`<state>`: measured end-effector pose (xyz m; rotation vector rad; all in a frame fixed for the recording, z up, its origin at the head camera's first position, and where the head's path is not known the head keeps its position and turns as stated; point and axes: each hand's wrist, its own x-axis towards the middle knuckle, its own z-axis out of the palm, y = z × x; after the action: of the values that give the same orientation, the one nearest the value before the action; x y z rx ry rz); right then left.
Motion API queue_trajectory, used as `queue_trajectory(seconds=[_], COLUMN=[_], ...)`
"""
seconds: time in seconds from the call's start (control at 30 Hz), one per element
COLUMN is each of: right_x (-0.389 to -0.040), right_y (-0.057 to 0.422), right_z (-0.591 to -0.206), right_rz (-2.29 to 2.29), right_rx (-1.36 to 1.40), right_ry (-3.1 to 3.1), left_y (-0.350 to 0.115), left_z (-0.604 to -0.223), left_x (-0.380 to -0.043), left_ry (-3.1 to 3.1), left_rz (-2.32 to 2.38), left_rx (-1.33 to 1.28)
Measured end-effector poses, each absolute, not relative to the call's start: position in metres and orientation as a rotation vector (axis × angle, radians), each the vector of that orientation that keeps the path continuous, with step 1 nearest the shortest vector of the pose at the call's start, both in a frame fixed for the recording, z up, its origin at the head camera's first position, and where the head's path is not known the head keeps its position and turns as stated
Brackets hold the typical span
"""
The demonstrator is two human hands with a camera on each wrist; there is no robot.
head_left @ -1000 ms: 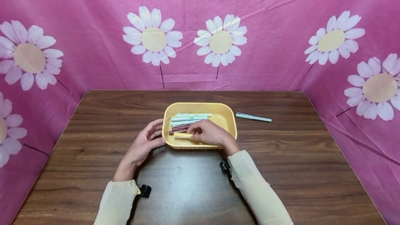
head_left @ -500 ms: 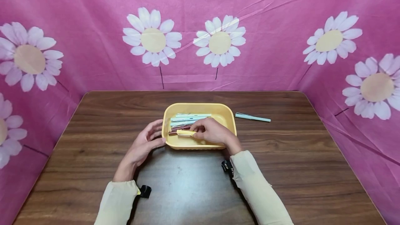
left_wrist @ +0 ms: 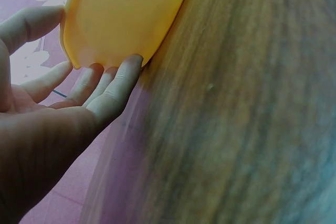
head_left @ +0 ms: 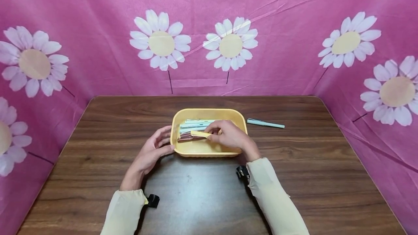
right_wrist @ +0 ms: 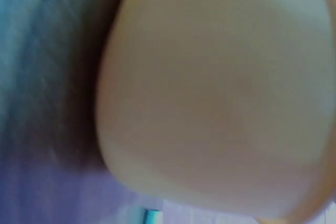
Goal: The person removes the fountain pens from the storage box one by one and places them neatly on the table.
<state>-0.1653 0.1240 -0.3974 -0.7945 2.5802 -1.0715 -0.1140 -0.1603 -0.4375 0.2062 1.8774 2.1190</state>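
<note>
A: Start at the left. What is the left hand (head_left: 151,151) doing?

B: Its fingers are spread apart, fairly straight, touching the left end of the tray (head_left: 209,154).

A: How would the tray handle?

B: Likely light, smooth and fairly stiff, so it could slide if bumped. That end wall is a sound place to steady it.

A: Inside?

B: Red pens (head_left: 184,137) lie at the left, with pale pens (head_left: 192,126) just behind them.

A: And the yellow pen (head_left: 198,134)?

B: Inside the tray's outline, its left end sticking out over the red pens. Whether it touches them I can't tell.

A: Who has it?

B: The right hand (head_left: 230,133): thumb and fingers pinched on the pen's right part. The right wrist view is too blurred to show the pinch.

A: A good hold?

B: I'd say so. It looks light, rigid and slick, and might swivel held off-centre; nearer the middle would balance better.

A: Farthest right?

B: A loose pen (head_left: 266,123) on the table (head_left: 196,188), just beside the tray.
</note>
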Motion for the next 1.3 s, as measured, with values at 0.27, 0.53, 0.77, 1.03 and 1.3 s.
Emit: queue_trajectory(seconds=[0.27, 0.53, 0.77, 1.03, 1.3], right_x=[-0.167, -0.168, -0.170, -0.169, -0.169], right_y=[0.141, 0.158, 0.173, 0.190, 0.205], right_z=[-0.382, -0.375, -0.370, -0.365, -0.364], right_rz=[-1.074, -1.061, -1.051, -1.077, -1.030], right_rx=[-0.853, -0.831, -0.798, -0.725, -0.727], right_ry=[2.624, 2.696, 2.754, 2.801, 2.833], left_y=[-0.160, -0.161, -0.161, -0.161, -0.160], left_z=[-0.437, -0.437, -0.436, -0.435, -0.436], left_x=[-0.114, -0.115, -0.114, -0.113, -0.113], left_ry=[1.874, 1.875, 1.879, 1.872, 1.877], left_rz=[2.127, 2.121, 2.117, 2.120, 2.114], left_rx=[0.225, 0.232, 0.215, 0.204, 0.204])
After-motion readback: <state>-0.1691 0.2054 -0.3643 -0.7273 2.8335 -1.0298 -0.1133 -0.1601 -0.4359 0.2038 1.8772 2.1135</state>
